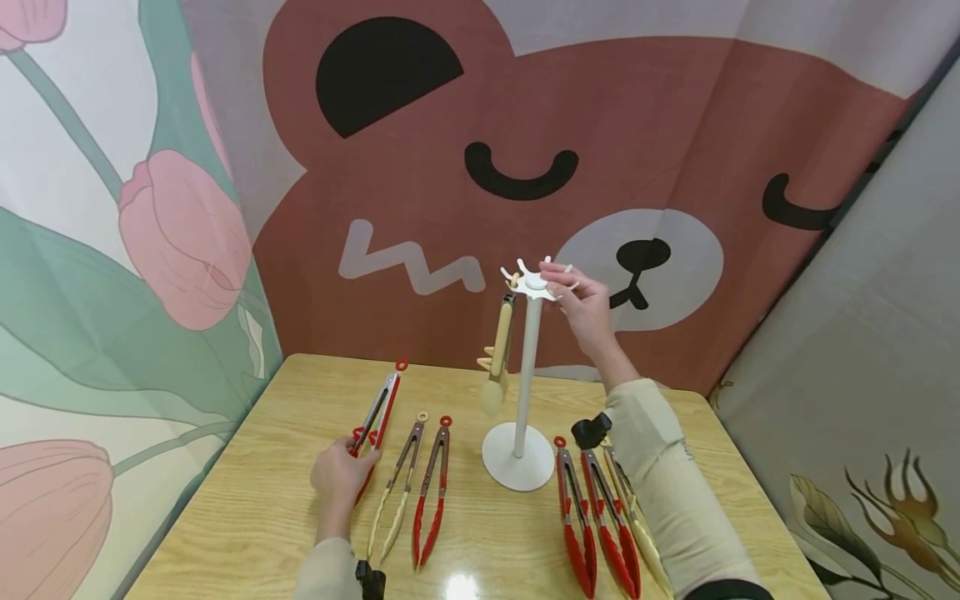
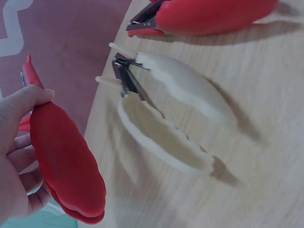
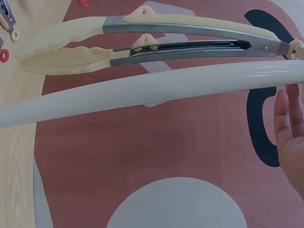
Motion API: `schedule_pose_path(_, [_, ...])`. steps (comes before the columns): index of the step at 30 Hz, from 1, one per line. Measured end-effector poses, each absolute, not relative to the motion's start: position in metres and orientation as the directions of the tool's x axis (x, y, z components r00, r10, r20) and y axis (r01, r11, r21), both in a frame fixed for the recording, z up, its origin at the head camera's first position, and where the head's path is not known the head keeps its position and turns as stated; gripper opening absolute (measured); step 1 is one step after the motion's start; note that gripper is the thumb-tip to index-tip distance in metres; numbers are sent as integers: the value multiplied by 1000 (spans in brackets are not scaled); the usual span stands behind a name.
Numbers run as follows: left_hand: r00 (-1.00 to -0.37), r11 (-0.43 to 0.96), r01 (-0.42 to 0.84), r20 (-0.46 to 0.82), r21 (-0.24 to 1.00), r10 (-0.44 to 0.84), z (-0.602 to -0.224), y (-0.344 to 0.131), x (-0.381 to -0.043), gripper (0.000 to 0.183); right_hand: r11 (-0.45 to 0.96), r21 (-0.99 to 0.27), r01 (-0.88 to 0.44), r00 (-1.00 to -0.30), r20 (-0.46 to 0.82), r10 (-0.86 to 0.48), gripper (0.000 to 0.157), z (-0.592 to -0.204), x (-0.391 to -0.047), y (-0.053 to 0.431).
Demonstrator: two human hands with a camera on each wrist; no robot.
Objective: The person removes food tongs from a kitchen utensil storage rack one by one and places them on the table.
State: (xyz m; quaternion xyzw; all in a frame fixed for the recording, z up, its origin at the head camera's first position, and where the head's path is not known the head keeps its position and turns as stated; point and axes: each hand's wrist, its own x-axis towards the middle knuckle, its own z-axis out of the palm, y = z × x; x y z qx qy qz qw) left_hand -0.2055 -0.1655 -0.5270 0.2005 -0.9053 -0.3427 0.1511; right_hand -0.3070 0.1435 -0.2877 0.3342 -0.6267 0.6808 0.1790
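In the head view my left hand (image 1: 341, 475) grips a pair of red tongs (image 1: 386, 408), raised at the left of the table, ring end pointing away. Its red scalloped tips (image 2: 71, 161) hang close together in the left wrist view. My right hand (image 1: 585, 308) is up at the top of a white stand (image 1: 527, 375), thumb and fingers pinching the edge of its hooked head (image 1: 531, 283). From a hook on the left side hangs a pair of cream tongs (image 1: 501, 342), tips down, its ring over the hook.
Cream tongs (image 1: 396, 487) and red tongs (image 1: 432, 492) lie left of the stand's round base (image 1: 517, 475). To its right lie two red pairs (image 1: 576, 517) and a cream pair (image 1: 648, 537), partly under the right forearm. A printed curtain (image 1: 420, 192) hangs behind the table.
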Motion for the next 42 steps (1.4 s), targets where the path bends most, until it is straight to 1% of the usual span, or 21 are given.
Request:
schedule_pose_path(11, [-890,688,-266,103,675,-445,-546,-166,-202,49,-150,-731,-666,-709,683,-177,21,-288,-307,144])
schedule_pose_path(23, [-898,713,-260,108,651,-426,-562,-166,-198,49,-143,-738,-660,-718,675,-171,23,-288,-307,144])
schedule_pose_path(30, [-907,725,-291,61,625,-417,-563,-165,-196,49,-148,-737,-659,-717,676,-170,20,-288,-307,144])
schedule_pose_path(34, [-902,738,-297,74,606,-424,-566,-163,-195,48,-152,-741,-654,-722,671,-168,18,-288,-307,144])
schedule_pose_path(42, [-890,740,-298,105,603,-444,-573,-161,-195,44,-153,-742,-652,-722,670,-172,22,-288,-307,143])
